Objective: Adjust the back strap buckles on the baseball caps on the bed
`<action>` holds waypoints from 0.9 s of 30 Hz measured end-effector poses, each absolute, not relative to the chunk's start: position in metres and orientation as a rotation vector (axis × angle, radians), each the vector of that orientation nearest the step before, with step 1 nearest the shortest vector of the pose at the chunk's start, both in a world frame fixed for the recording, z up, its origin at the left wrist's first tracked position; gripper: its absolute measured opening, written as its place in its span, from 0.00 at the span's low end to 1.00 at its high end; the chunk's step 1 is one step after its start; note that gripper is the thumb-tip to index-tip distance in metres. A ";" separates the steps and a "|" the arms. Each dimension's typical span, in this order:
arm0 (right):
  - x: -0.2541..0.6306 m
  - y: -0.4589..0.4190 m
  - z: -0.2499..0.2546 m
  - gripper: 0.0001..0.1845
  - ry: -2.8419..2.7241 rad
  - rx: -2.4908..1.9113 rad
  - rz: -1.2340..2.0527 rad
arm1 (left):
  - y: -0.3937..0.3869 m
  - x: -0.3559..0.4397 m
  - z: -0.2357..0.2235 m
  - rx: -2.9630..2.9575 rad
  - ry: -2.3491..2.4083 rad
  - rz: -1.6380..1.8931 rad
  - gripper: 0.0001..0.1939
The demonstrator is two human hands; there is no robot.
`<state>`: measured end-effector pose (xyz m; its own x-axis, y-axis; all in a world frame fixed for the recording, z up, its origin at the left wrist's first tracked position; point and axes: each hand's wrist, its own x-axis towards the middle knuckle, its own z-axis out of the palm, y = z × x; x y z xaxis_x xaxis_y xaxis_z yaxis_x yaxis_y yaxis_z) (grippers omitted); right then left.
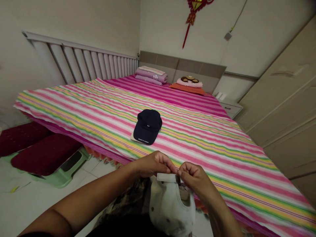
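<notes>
A white baseball cap (170,207) hangs in front of my body, its back strap and rear opening uppermost. My left hand (158,164) pinches the strap near the buckle from the left. From the right, my right hand (194,176) pinches the strap close beside it, and the fingertips of both hands nearly meet. The small dark buckle (178,178) shows just below the fingertips. Beyond my hands a navy baseball cap (148,123) lies on the striped bed sheet (197,144), brim toward me, with something pale partly under it.
Folded purple bedding (151,77) and a pink folded pile on orange cloth (189,85) lie by the headboard (197,67). Green stools with dark red covers (46,154) stand at the left. A nightstand (230,108) and wardrobe (283,89) are on the right.
</notes>
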<state>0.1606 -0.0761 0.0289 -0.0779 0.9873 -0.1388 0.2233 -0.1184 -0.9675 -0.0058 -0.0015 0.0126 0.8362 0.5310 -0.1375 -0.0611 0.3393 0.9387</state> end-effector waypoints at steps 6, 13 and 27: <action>0.155 -0.086 0.024 0.13 -1.348 -1.468 1.319 | -0.016 -0.006 0.003 1.156 0.506 0.393 0.08; 0.158 -0.088 0.015 0.16 -1.271 -1.435 1.337 | -0.008 -0.017 -0.019 1.017 0.353 0.295 0.29; 0.166 -0.090 0.037 0.15 -1.348 -1.383 1.446 | -0.026 -0.012 0.010 1.289 0.492 0.288 0.12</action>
<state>0.1656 -0.0898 0.0367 -0.1722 0.9584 -0.2274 0.1601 -0.2006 -0.9665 -0.0117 -0.0260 0.0096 0.8629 0.4692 -0.1877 0.0661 0.2634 0.9624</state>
